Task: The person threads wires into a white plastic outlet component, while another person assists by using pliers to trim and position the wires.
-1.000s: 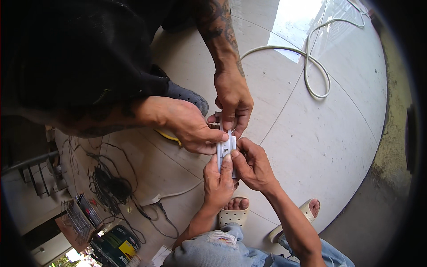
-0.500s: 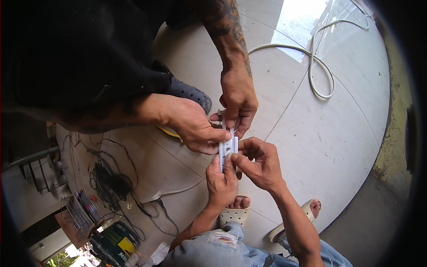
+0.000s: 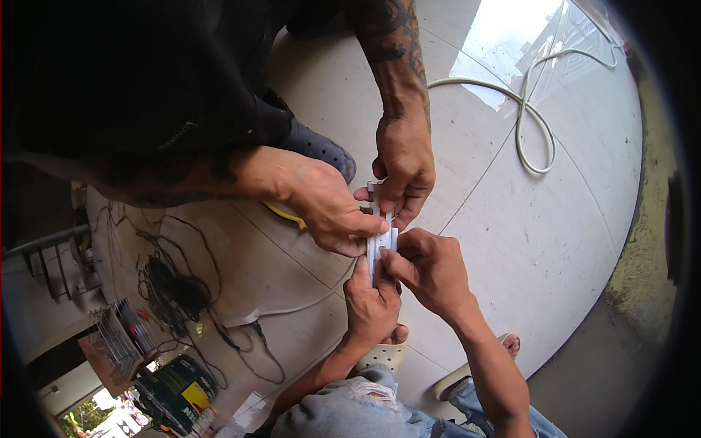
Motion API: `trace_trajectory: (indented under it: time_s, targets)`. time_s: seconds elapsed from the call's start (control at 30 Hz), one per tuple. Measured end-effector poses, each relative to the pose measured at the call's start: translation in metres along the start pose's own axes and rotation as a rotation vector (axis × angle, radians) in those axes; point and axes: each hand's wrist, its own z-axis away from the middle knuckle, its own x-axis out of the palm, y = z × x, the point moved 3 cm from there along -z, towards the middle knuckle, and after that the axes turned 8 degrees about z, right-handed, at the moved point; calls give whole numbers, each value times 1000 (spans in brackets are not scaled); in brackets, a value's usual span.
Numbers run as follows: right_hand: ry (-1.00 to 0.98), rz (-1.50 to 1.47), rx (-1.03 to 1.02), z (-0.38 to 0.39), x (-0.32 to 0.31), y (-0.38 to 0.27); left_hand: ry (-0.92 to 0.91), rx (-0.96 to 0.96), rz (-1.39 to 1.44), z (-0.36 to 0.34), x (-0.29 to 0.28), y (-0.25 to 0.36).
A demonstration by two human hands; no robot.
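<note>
A narrow white plastic fitting (image 3: 374, 250), long and straight-sided with a raised block on it, is held above the floor between four hands' fingers. My left hand (image 3: 370, 303) pinches its near end between thumb and fingers. At its right side, my right hand (image 3: 437, 271) presses thumb and fingertips on the raised block; the exact contact is partly hidden. A co-worker's hand (image 3: 337, 212) reaches in from the left with its thumb on the fitting. The co-worker's other hand (image 3: 406, 164) grips the far end from above, covering part of it.
White cable (image 3: 520, 117) loops over the tiled floor (image 3: 555, 241) at right. Tangled black cords (image 3: 175, 288) lie left, near a dark green machine (image 3: 179, 394) and a wire rack (image 3: 115, 342). The co-worker's dark clog (image 3: 318, 150) and my cream clog (image 3: 383, 355) stand close by.
The view has turned slightly, and the hands and fitting sit a little further right in the picture. My right fingers have bunched closer on the block. All grips otherwise look the same.
</note>
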Motion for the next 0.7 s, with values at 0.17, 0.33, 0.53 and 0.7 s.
trace_trajectory:
  time_s: [0.17,0.33,0.53,0.7]
  targets:
    - [-66,169,18,-4,-4,-7,-33,-78,-27,0,-1,3]
    - [52,323,-31,1,11,-10,20,58,-36,0,-2,8]
    - [37,361,47,3,21,-15,-28,0,-20,1,-6,6]
    - [38,403,19,3,23,-12,-39,-8,-39,2,-7,1]
